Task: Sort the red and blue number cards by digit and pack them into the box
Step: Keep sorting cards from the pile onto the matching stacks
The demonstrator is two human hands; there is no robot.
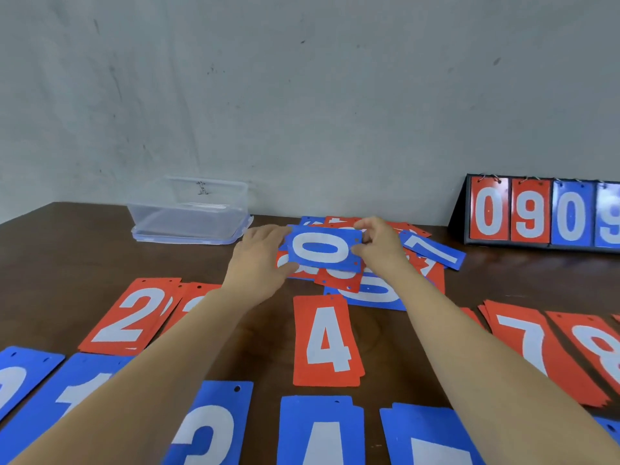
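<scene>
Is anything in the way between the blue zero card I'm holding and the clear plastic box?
Nothing visible: only bare brown table lies between the blue zero card and the clear plastic box, back left.

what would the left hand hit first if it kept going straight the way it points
The left hand, gripping the 0 card, points forward and right. The far cards of the pile lie first in that line, then the wall. It may pass above them; depth is unclear.

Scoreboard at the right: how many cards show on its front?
4: red 0, red 9, blue 0, blue 9 cut by the frame edge; others may hang behind.
</scene>
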